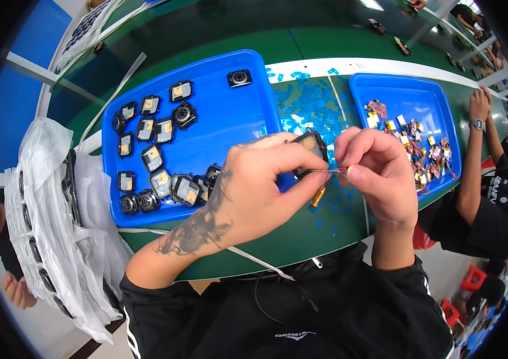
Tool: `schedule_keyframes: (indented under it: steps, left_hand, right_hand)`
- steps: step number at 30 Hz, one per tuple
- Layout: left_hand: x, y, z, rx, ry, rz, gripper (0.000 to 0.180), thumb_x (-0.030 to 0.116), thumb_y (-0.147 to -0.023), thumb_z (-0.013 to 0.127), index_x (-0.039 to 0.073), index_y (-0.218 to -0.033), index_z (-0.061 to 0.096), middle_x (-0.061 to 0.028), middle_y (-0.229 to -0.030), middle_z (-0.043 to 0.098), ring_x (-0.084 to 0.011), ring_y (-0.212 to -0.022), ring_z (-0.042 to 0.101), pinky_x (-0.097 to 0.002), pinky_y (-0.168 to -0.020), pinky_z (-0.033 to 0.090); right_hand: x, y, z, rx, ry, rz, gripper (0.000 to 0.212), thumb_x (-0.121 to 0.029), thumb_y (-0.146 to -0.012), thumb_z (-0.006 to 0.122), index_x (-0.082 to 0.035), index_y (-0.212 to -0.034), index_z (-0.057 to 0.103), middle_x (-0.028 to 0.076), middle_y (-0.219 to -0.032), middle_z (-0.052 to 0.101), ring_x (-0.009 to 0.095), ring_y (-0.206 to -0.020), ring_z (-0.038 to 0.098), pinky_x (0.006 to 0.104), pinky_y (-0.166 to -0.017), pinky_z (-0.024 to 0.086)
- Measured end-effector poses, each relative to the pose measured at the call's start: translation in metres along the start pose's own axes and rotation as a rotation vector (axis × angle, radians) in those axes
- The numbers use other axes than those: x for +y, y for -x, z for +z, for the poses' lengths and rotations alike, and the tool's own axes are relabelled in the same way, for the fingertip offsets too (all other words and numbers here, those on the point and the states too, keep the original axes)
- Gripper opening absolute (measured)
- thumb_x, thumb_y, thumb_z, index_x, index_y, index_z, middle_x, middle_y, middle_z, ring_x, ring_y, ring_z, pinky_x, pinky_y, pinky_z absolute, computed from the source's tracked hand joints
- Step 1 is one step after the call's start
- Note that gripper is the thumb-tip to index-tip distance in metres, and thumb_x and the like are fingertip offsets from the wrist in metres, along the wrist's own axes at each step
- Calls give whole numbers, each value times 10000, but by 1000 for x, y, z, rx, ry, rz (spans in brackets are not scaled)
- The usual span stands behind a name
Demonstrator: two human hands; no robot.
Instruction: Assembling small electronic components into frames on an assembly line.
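Observation:
Over the table's near edge, my left hand [266, 173] is closed, with a black watch case [311, 146] tilted up behind its index finger and held in the fingers. A thin wire [327, 171] stretches from the left fingertips to my right hand [382, 173]. The right thumb and index finger pinch the wire's end, with a reddish bit showing there. Below the wire hangs a small gold-coloured cylinder [318, 197] on a red lead. Part of the watch case and the left fingertips are hidden.
On the left, a blue tray [230, 119] holds several watch cases. Another blue tray [359, 90] at right holds small wired parts. Blue film pieces [305, 105] litter the green table between them. White-wrapped stacked trays [56, 221] stand far left. A co-worker [487, 197] sits at right.

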State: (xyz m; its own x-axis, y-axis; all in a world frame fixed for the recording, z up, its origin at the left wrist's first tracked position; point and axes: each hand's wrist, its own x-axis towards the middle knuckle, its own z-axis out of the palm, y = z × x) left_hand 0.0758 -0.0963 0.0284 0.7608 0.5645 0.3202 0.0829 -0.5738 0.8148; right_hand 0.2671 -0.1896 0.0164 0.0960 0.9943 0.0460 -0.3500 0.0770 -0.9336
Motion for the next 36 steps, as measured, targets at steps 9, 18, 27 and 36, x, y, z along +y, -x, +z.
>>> schedule_keyframes:
  steps: [9, 18, 27, 36]
  left_hand:
    - [-1, -2, 3, -137, 697, -469, 151, -80, -868, 641, -69, -1015, 672, -104, -1012, 650, -153, -935, 668, -240, -798, 561]
    - [6, -2, 5, -104, 622, -309, 425, -135, -893, 530, -34, -1305, 493, -120, -1249, 559, -176, -1148, 596, -300, -994, 501]
    - [-3, 1, 10, -75, 591, -214, 430, -143, -891, 514, -14, -1301, 504, -113, -1271, 546, -191, -1166, 586, -309, -991, 512]
    - [-4, 2, 9, -31, 602, -201, 401, -107, -898, 567, -14, -1287, 528, -127, -1285, 551, -208, -1151, 599, -307, -948, 533]
  right_hand:
    - [-4, 16, 22, 182, 245, -85, 196, 73, -812, 712, 26, -969, 605, 69, -939, 626, 101, -855, 623, 220, -747, 536]
    - [8, 8, 23, 252, 305, -172, 168, 64, -832, 701, 33, -961, 599, 70, -940, 632, 109, -869, 634, 234, -757, 554]
    - [9, 5, 26, 281, 437, -192, 174, 57, -825, 713, 28, -954, 601, 56, -886, 639, 89, -748, 625, 215, -708, 517]
    - [15, 4, 27, 316, 577, -339, 241, 65, -814, 722, 22, -1019, 604, 67, -935, 632, 96, -773, 616, 220, -699, 505]
